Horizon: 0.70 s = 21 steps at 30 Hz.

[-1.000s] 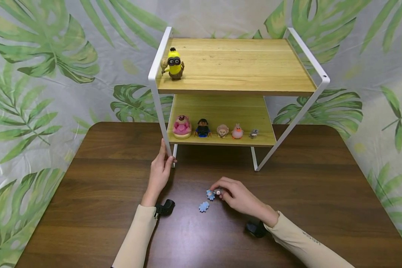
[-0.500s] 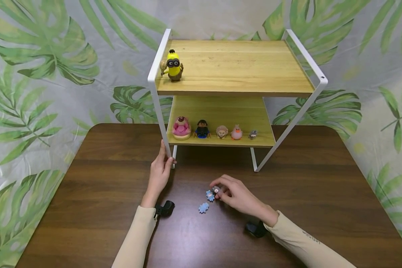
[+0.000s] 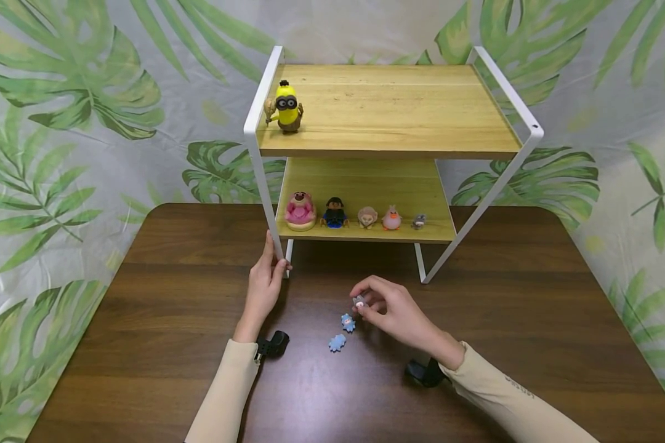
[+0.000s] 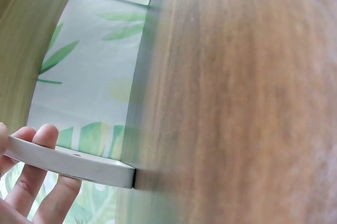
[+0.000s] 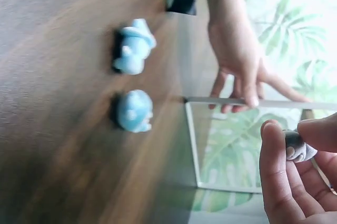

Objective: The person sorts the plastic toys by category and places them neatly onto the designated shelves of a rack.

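Between thumb and fingertips, my right hand (image 3: 396, 312) pinches a tiny grey figurine (image 3: 359, 302) with a pale face. In the right wrist view this grey figurine (image 5: 299, 148) is held well off from two light blue figurines. One blue figurine (image 3: 348, 322) shows its face upward on the table, just in front of the right hand. The other blue figurine (image 3: 337, 343) lies closer to the person. My left hand (image 3: 263, 292) holds the white front left leg (image 3: 270, 212) of a two-tier shelf, and the left wrist view shows fingers on both sides of that white leg (image 4: 73, 166).
On the lower board (image 3: 366, 178) stand a pink bear (image 3: 300, 212), a dark-clothed doll (image 3: 335, 214), a beige figure (image 3: 367, 217), a pink bird-like figure (image 3: 391, 218) and a small grey figurine (image 3: 419, 221). A yellow minion (image 3: 288, 109) stands on the upper board (image 3: 393, 111).
My right hand has raised the grey figurine from beside the nearer-to-shelf blue one and shifted slightly toward the shelf. The left hand stays on the shelf leg.
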Tool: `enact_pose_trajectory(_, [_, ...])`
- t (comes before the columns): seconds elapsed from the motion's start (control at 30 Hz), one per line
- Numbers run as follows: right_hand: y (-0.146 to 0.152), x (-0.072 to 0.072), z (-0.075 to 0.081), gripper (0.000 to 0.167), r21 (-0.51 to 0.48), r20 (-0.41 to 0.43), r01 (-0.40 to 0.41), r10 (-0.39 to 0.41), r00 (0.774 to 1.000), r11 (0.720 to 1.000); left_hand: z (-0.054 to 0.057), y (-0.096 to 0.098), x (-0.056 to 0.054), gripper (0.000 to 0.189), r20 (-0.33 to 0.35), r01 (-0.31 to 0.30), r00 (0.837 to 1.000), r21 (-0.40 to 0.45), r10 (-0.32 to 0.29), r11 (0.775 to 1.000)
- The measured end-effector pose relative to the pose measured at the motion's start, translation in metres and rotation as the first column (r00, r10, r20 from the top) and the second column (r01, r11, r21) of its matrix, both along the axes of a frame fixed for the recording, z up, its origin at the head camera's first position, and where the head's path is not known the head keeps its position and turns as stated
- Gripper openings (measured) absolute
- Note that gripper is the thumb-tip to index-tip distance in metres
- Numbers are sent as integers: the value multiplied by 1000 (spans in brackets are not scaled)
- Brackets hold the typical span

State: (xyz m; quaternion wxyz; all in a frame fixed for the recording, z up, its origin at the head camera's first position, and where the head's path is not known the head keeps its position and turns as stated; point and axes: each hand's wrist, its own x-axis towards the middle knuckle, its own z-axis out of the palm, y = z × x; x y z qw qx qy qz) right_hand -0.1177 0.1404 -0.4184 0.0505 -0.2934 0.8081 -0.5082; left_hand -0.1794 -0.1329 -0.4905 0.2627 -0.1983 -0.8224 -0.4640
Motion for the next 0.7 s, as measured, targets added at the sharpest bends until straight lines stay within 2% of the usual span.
enact_pose_trajectory(0.43, [-1,-5,28,21,-122,-79,-13,3,997,992,0,0,1,93,8,-2,1000,-1,2,1000])
enact_pose_trajectory(0.7, [-2,-9,47,21,-139,-152,-27,6,988,990,1,0,1,93,3,0,1000,8,0,1000])
